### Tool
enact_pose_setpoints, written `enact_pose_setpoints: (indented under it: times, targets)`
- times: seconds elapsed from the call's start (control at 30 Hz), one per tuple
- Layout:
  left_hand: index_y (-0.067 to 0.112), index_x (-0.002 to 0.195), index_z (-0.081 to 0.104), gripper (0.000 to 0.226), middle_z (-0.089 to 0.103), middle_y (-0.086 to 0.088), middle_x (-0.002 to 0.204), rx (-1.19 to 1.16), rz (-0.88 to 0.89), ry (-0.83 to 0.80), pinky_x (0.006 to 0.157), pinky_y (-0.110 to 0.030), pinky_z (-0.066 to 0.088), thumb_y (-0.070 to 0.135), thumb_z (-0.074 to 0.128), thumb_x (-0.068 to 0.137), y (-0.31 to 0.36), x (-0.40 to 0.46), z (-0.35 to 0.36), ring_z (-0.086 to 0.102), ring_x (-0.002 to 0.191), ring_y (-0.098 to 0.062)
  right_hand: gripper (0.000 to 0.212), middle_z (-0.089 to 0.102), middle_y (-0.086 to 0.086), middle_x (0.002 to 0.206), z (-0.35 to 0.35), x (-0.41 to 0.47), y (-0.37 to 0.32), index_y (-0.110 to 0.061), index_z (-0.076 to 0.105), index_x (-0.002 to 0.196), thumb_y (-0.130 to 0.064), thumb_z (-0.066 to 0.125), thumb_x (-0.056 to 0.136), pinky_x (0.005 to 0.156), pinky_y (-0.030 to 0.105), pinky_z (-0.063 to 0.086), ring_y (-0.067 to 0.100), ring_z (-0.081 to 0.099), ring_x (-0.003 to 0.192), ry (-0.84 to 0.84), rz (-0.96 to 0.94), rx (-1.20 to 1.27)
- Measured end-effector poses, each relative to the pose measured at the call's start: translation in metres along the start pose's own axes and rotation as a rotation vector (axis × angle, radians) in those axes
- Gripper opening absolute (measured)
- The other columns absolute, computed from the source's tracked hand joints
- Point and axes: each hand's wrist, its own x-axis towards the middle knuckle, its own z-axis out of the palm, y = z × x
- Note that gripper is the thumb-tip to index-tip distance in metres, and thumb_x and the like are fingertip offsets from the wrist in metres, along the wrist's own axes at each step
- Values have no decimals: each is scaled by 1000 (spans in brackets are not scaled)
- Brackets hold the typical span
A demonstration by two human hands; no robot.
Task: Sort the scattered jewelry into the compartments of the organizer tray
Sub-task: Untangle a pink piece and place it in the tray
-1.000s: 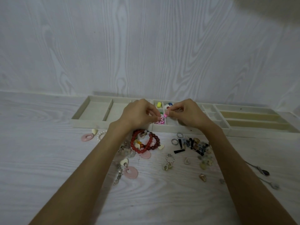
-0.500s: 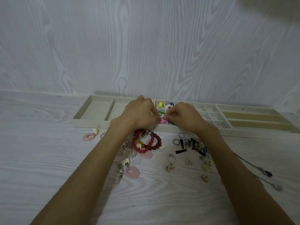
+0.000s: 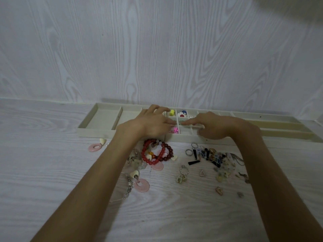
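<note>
- The organizer tray (image 3: 97, 119) lies along the back of the worktop (image 3: 52, 198), against the wall. Only a few of its small middle compartments hold anything: a yellow piece (image 3: 172, 112), a white, blue and red piece (image 3: 182, 114) one cell to its right, and a pink flower piece (image 3: 174, 130) in the front row.
- The two wide compartments at the tray's left end and the long slots at its right end look bare.
- The left hand (image 3: 153, 123) and right hand (image 3: 215, 126) hover low over the small compartments, fingers stretched out and loose, fingertips nearly meeting over a middle cell. Neither seems to hold anything, though a small greenish blur under the fingertips is too unclear to name.
- Most of the jewelry is unsorted on the worktop: red bead bracelets (image 3: 157, 152) just in front of the tray, a pink ring earring (image 3: 95, 147) to the left, another pink ring earring (image 3: 142, 185) nearer the camera, silver rings (image 3: 189, 151), a stone ring (image 3: 183, 170), black drop pieces (image 3: 194, 162) and a heap of small charms (image 3: 223, 165) by the right forearm.
- My judgement: the sorting is at an early stage, with a handful of small pieces placed and the bulk left.
</note>
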Motion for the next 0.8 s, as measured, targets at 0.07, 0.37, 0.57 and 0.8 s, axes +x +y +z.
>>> enact_pose_setpoints:
  times: [0.07, 0.37, 0.57, 0.8]
  targets:
    - [42, 140, 38, 42, 6, 8, 158, 32, -1, -58, 117, -44, 3, 32, 31, 100, 2, 1, 3, -3, 144, -19, 62, 27, 5, 151, -1, -2, -3, -40, 23, 145, -6, 37, 95, 114, 46, 19, 28, 19, 139, -86, 29, -109]
    - [38, 143, 35, 46, 11, 7, 157, -10, -3, -59, 117, -45, 7, 28, 38, 97, 0, 0, 2, 2, 144, -20, 70, 25, 7, 151, 3, 4, -8, -45, 16, 146, -4, 33, 92, 114, 49, 20, 31, 19, 138, -117, 21, -165]
    - [38, 122, 59, 36, 35, 7, 143, 16, -18, 94, 108, -37, 20, 26, 38, 96, -4, -2, -3, 22, 132, -18, 73, 14, 3, 156, 6, -3, -23, -39, 15, 148, 1, 34, 90, 114, 49, 15, 29, 6, 143, -62, -2, -184]
    - [29, 133, 53, 41, 31, 7, 148, 141, -23, 71, 107, -35, 21, 33, 31, 99, 4, 0, 3, 21, 134, -18, 69, 21, 4, 153, 4, -3, -25, -39, 24, 146, 0, 37, 90, 111, 46, 18, 27, 14, 140, 42, 11, -159]
